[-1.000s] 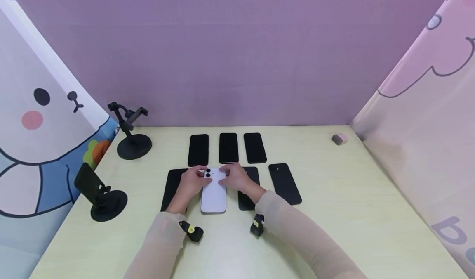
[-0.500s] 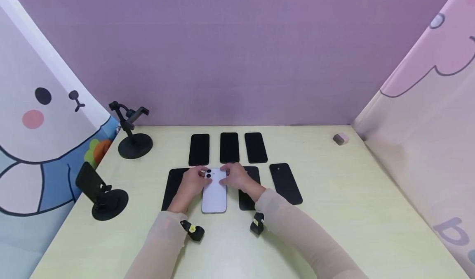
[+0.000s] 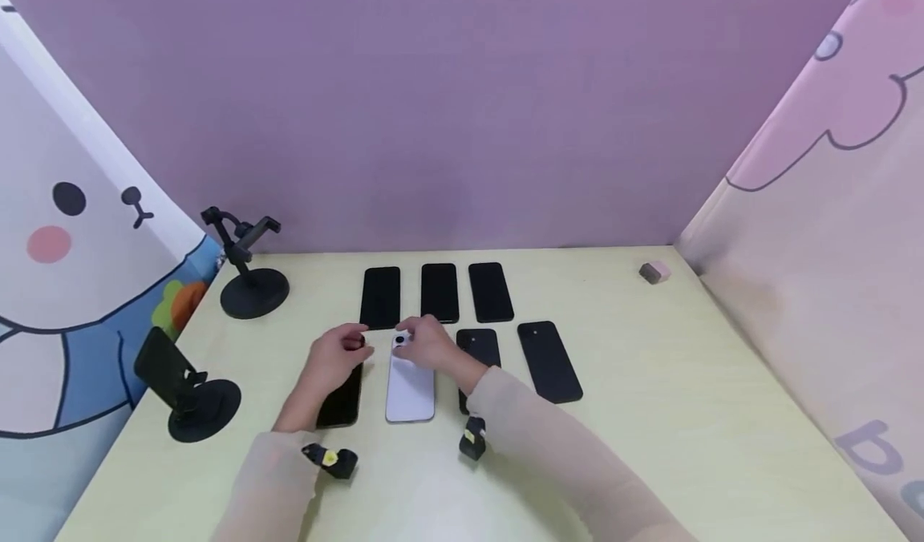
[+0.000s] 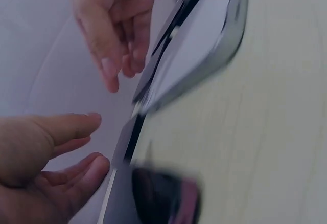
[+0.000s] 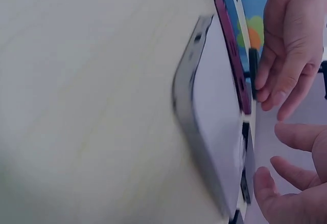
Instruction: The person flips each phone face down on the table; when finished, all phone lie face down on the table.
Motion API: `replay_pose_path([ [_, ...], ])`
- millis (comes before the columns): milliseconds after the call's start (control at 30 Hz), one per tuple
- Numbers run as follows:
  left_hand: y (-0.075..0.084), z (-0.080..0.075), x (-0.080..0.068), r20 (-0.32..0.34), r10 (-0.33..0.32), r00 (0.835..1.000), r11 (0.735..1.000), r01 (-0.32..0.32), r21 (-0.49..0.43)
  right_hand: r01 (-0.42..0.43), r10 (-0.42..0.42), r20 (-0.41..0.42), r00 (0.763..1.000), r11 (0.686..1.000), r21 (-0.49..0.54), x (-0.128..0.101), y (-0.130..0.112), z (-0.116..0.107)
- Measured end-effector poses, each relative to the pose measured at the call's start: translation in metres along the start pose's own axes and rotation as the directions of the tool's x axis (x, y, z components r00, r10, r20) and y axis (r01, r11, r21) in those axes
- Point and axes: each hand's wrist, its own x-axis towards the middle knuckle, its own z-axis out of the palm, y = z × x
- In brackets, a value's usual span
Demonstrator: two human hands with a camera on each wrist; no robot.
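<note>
A pale lilac phone (image 3: 410, 394) lies back side up in the front row, its cameras at the far end. My right hand (image 3: 433, 345) is over that far end, thumb and fingers spread; the right wrist view shows nothing between the fingertips (image 5: 265, 179). To the left, my left hand (image 3: 332, 362) hovers around the far end of a black phone (image 3: 341, 404) lying screen up, and partly covers it. In the left wrist view, my left thumb and fingers (image 4: 76, 126) stand apart with nothing between them. Another black phone (image 3: 480, 348), back up, is partly hidden by my right forearm.
Three black phones lie screen up in the back row, the middle one (image 3: 439, 293) among them. A dark phone (image 3: 550, 362) lies back up at right. Two black stands, a far one (image 3: 254, 292) and a near one (image 3: 205, 410), are on the left. A small block (image 3: 654, 272) sits far right.
My left hand has left the lilac phone and moved left over the black phone beside it. My right hand has let go of the lilac phone's edge and shifted slightly left.
</note>
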Motion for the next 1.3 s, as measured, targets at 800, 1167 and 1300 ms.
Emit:
replay_pose_path([
  [800, -0.051, -0.046, -0.007, 0.031, -0.083, 0.996, 0.995, 0.081, 0.059, -0.071, 0.070, 0.022, 0.997, 0.994, 0.085, 0.021, -0.038, 0.056],
  [1167, -0.056, -0.047, -0.003, 0.055, -0.059, 0.997, 0.993, 0.053, 0.108, -0.073, 0.077, -0.067, 0.995, 0.995, 0.064, 0.021, -0.043, 0.066],
  [1300, -0.057, -0.045, -0.003, 0.053, -0.076, 0.996, 0.992, 0.071, 0.107, -0.120, 0.125, -0.083, 0.989, 0.991, 0.066, 0.019, -0.047, 0.070],
])
